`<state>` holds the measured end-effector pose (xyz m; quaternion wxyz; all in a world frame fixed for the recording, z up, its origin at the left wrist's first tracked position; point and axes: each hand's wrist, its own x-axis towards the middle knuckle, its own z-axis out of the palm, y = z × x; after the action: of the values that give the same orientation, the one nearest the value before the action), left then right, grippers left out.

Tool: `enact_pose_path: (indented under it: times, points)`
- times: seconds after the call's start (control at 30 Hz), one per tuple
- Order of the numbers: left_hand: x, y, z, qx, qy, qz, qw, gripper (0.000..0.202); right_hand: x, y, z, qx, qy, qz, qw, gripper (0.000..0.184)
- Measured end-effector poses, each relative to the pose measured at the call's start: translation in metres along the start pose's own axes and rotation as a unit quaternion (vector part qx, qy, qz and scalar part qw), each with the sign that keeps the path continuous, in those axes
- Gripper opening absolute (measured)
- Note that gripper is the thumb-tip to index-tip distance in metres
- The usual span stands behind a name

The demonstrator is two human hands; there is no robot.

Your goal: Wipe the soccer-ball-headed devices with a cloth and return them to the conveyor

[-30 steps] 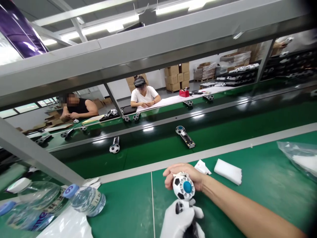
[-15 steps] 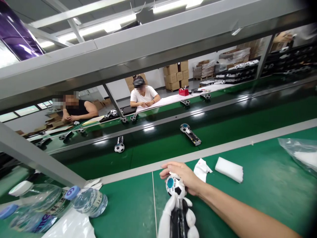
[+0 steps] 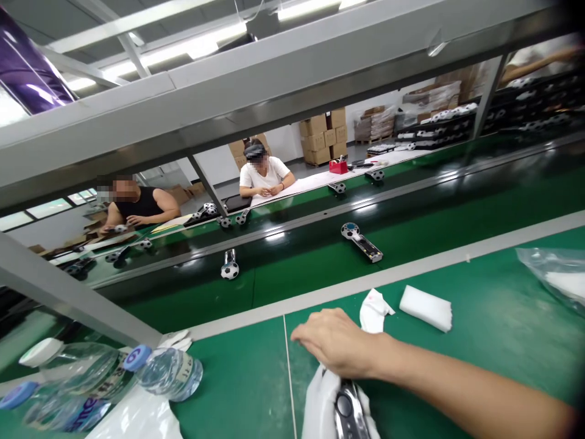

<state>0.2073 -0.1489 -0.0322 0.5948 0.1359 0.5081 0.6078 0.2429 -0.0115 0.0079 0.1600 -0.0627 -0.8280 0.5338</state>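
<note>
Our right hand point(image 3: 336, 341) has come over the top of the black handle point(image 3: 351, 421), grip hidden, while our gloved left hand point(image 3: 319, 403) clasps beneath, where a slack hold could drop it.

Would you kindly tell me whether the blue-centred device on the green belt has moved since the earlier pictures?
Yes, the device has moved to the right along the green belt, farther from the pale seam in the table.

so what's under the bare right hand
Just below the right hand, the gloved left hand grips a shiny black handle. The handle's upper end is covered by the right hand, so what sits there cannot be seen.
</note>
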Motion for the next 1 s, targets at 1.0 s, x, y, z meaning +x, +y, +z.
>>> enact_pose_path:
  times: [1.0]
  points:
    - [0.01, 0.01, -0.025, -0.016, -0.01, -0.05, 0.999, 0.031, 0.029, 0.049, 0.015, 0.363, 0.27, 0.117, 0.884, 0.024]
